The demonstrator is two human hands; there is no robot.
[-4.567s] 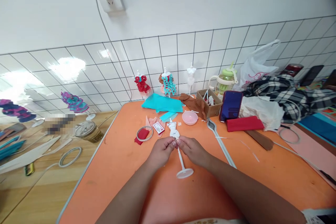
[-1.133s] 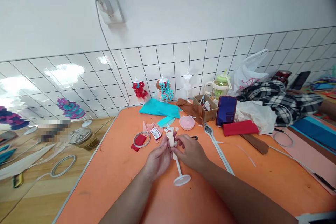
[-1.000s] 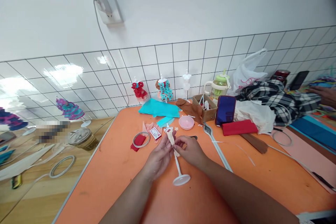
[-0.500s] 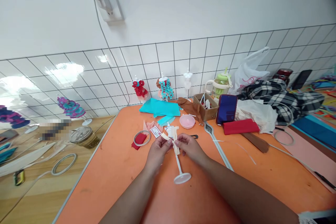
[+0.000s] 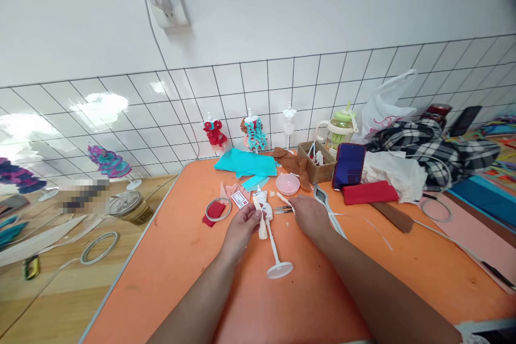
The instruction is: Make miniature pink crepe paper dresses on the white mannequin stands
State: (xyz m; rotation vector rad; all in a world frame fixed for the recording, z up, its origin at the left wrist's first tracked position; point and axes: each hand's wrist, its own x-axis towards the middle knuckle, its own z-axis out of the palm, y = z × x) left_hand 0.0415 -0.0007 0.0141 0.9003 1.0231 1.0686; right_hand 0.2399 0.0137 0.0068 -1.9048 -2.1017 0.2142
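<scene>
A small white mannequin on a round-footed stand (image 5: 273, 244) leans at the middle of the orange table. My left hand (image 5: 244, 223) pinches a cream fabric strip (image 5: 262, 226) beside the mannequin's body, and the strip's lower end hangs down. Off to the right, my right hand (image 5: 312, 217) is closed, with a short cream fabric piece (image 5: 284, 200) sticking out from its fingertips. Small thread snips (image 5: 283, 209) lie just left of that hand, between it and the mannequin. A pink dish (image 5: 287, 184) sits behind them.
Left of my hands are a bracelet-like ring (image 5: 208, 209), red fabric (image 5: 213, 214) and a white label (image 5: 241, 200). Turquoise cloth (image 5: 245, 164), dressed mannequins (image 5: 215, 134) and a cardboard box (image 5: 322, 172) line the back. A phone (image 5: 349, 165) stands at right near a folded red cloth (image 5: 371, 192).
My right hand has moved right, away from the mannequin, carrying a cream fabric piece. The left hand still pinches the strip by the mannequin. The snips are now more exposed.
</scene>
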